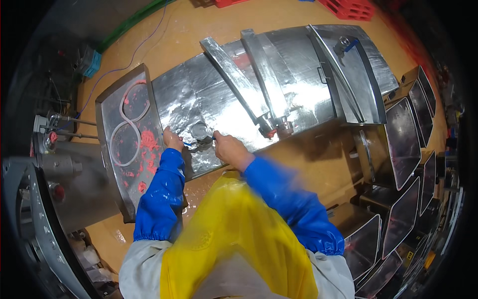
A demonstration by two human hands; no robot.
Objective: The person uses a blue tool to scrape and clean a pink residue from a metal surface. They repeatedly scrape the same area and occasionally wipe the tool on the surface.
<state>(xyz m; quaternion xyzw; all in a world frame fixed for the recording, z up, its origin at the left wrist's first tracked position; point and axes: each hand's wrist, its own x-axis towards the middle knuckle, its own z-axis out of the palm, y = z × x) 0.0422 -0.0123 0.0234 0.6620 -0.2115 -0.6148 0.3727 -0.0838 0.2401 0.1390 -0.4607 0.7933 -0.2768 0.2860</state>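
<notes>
My left hand (173, 139) is at the left end of the shiny metal table (220, 138), its fingers closed on a thin blue item (187, 144) whose kind I cannot tell. A round metal fitting (201, 130) lies between my hands. On its right side, my right hand (230, 148) pinches a small, mostly hidden blue piece. Two long metal bars (233, 80) with round fittings (266, 127) at their near ends rest across the table. Left of my hands, a metal tray (129, 175) holds pale ring gaskets (126, 145) and scattered pink paste (149, 140).
A metal hopper-like part with a blue-handled valve (349, 45) sits at the table's right end. Several metal bins (403, 142) crowd the right side. Steel machinery (61, 164) stands at the left. Red pallets (351, 8) lie beyond the table, and a blue hose (129, 67) crosses the floor.
</notes>
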